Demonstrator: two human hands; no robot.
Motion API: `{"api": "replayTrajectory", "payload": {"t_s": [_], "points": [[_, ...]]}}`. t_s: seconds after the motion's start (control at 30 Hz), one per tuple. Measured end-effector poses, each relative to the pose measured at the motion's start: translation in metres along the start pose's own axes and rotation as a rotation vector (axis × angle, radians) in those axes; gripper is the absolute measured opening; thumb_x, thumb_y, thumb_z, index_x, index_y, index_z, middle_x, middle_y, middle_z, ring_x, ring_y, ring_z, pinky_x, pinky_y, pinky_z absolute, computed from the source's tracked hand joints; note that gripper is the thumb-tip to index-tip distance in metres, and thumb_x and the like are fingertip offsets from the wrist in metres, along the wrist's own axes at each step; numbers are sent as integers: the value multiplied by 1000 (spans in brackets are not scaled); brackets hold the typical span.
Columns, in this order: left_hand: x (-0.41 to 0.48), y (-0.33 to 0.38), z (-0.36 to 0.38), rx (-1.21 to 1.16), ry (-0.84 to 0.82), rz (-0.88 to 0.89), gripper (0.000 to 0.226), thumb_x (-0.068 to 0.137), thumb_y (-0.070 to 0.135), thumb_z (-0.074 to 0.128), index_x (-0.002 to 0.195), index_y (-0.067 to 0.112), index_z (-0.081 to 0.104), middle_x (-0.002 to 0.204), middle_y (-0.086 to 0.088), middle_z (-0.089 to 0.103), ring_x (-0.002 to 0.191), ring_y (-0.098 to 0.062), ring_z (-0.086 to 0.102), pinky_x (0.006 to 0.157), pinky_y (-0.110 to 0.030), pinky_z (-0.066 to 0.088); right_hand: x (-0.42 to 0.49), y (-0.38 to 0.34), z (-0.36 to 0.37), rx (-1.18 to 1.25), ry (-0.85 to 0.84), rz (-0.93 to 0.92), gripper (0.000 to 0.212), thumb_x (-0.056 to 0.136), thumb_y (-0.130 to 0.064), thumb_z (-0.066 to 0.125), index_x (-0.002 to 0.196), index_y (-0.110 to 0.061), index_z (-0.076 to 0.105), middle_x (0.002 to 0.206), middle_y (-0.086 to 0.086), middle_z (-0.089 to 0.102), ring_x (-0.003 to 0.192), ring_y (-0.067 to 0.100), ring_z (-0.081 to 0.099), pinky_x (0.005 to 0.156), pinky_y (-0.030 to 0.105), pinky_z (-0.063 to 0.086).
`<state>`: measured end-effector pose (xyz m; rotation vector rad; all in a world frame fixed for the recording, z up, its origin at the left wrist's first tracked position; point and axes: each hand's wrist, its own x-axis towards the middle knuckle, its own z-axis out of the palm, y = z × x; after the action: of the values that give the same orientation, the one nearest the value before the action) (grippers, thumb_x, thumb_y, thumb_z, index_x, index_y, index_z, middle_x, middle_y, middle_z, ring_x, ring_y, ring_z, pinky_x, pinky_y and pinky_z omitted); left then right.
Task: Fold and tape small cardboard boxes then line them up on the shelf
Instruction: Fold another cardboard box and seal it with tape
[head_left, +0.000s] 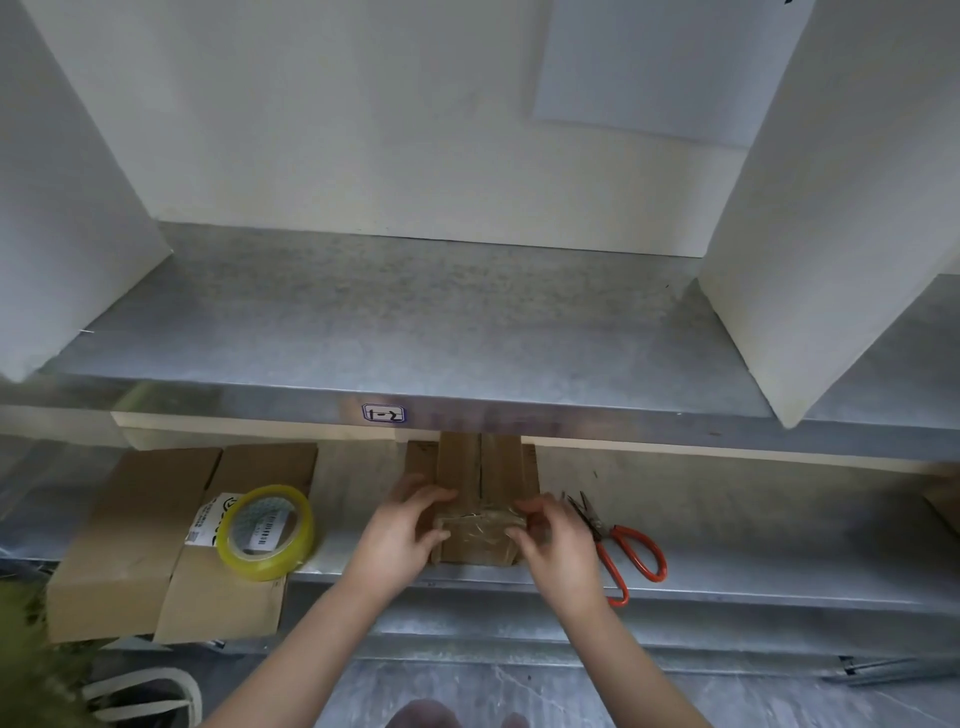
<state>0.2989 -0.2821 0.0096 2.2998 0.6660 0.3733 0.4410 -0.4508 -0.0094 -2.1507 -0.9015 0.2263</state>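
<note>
A small brown cardboard box (478, 538) stands on the lower metal shelf (727, 577), with clear tape across its near face and top. My left hand (402, 535) grips its left side, thumb on top. My right hand (558, 540) holds the right side, fingers curled on the taped corner. A yellow tape roll (267, 530) lies on flat cardboard sheets (156, 545) to the left. Red-handled scissors (618, 545) lie just right of my right hand. The upper shelf (415, 322) bears a "1-2" label (383, 413) on its front edge.
White divider panels stand on the upper shelf at the left (62, 208) and right (810, 234). A white sheet (660, 67) hangs on the back wall. A white-strapped bag (145, 696) sits on the floor at lower left.
</note>
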Motion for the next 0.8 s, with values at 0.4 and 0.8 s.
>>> {"api": "replayTrajectory", "payload": {"t_s": [0.4,0.8], "points": [[0,10,1,-211,-60,-194,66,76,45,78,132,37,45,128,14,49,116,-10,53,97,-28,45,15,-17,-3,169,-125,186,28,80,-37,76,96,-23,57,103,-11,55,96,6,56,76,13,40],[-11,21,-17,-813,-122,-504,87,71,47,80,143,30,33,128,-1,55,118,-23,56,105,-46,44,-6,-32,-24,620,-212,457,54,86,-33,72,132,-24,45,127,0,60,117,19,58,104,43,46]]}}
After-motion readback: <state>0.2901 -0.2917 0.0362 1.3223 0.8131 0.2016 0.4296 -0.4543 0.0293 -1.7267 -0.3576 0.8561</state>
